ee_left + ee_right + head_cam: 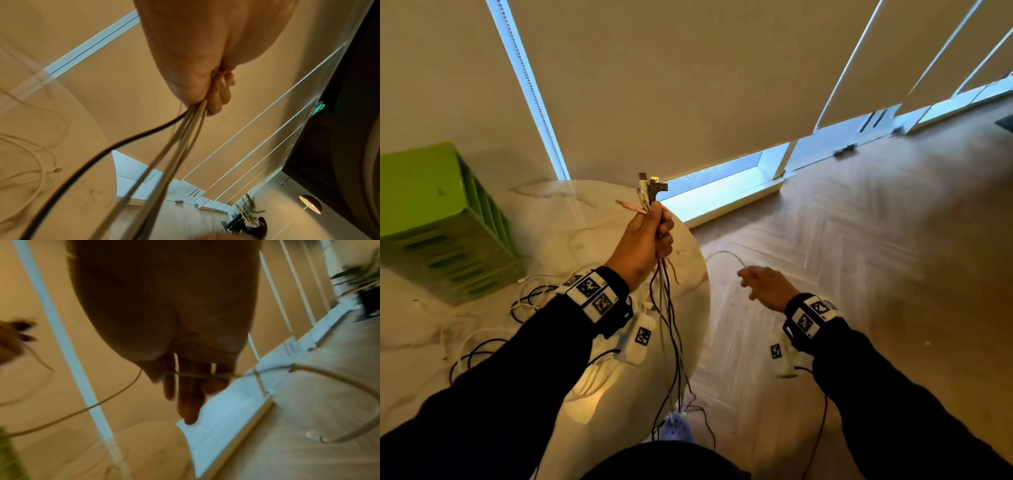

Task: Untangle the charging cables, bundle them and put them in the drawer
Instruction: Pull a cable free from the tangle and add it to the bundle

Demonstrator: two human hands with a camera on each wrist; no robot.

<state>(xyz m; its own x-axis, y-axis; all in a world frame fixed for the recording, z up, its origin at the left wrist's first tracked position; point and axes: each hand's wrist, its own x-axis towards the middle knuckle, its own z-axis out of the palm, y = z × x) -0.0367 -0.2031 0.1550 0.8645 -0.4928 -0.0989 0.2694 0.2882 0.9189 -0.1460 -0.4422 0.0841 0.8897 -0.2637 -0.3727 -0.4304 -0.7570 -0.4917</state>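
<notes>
Above the round white marble table (592, 219), our left hand (642, 241) fists a bunch of thin black and white charging cables (666, 301) below their plugs; our right hand (767, 286), fingers nearly straight, hooks one pale cable (115, 395); light, limp, tangle-prone, best held near plugs; the green plastic drawer unit (445, 222) sits far left; lower cable ends are hidden.

- Both arms wore long black sleeves (524, 359) down to the wrists
- Left wrist: black strap with white block (595, 294), two black-and-white square code markers on top
- Right wrist: same rig (812, 314), two markers
- White tagged modules hung under each wrist, thin dark leads attached
- Hands bare
</notes>
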